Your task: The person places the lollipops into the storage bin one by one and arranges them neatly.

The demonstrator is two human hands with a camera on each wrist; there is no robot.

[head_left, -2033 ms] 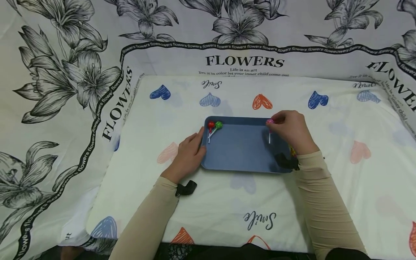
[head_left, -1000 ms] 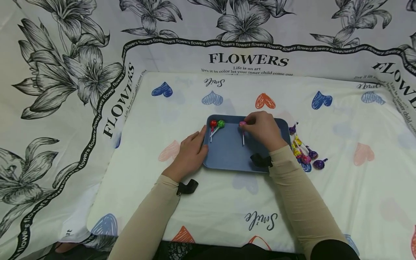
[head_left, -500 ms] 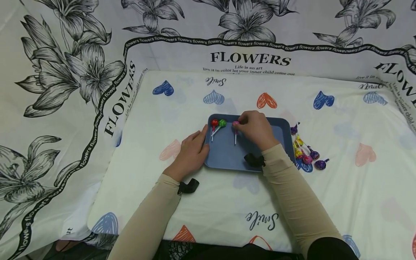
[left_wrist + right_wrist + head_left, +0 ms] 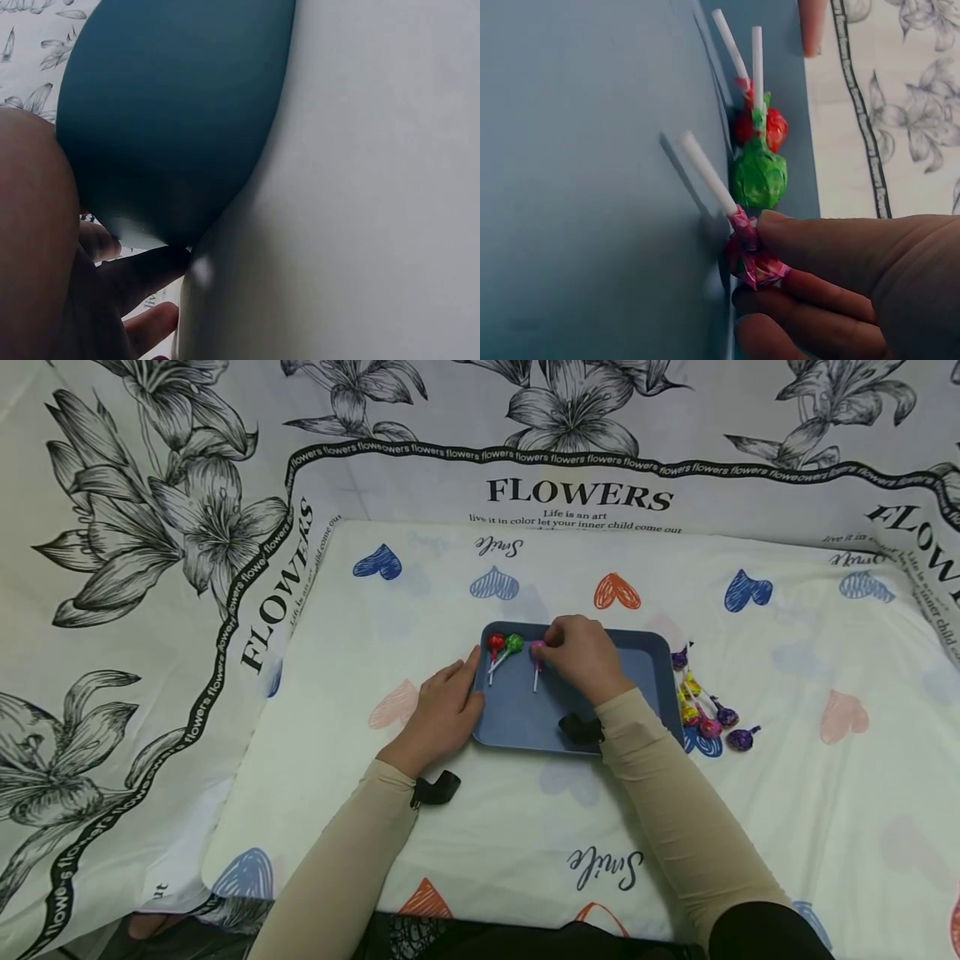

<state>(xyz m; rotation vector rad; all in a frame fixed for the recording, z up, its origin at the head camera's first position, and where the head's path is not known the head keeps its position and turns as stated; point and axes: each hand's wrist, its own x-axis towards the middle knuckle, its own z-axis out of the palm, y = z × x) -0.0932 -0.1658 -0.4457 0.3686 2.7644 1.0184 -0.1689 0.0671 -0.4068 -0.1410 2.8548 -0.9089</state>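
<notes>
A pink-wrapped lollipop (image 4: 746, 251) is pinched between the thumb and fingers of my right hand (image 4: 588, 656), its white stick pointing toward the near side in the head view. It is over the back part of a blue-grey tray (image 4: 517, 722). Left of it, a red lollipop (image 4: 496, 642) and a green lollipop (image 4: 513, 644) lie close together by the tray's back left corner, their sticks crossing. My left hand (image 4: 442, 714) rests against the tray's left side. In the left wrist view its fingers (image 4: 142, 277) reach along the tray's outer edge.
Several wrapped lollipops lie on the cloth just right of the tray, among them a yellow one (image 4: 690, 715), a pink one (image 4: 709, 727) and a purple one (image 4: 741, 740). A heart-printed cloth (image 4: 480, 827) spreads beneath, over a flower-printed cover (image 4: 390, 493).
My right hand has carried the pink lollipop leftward from the tray's right side toward the red and green ones, slowing lately. The left hand has stayed at the tray's left side.
</notes>
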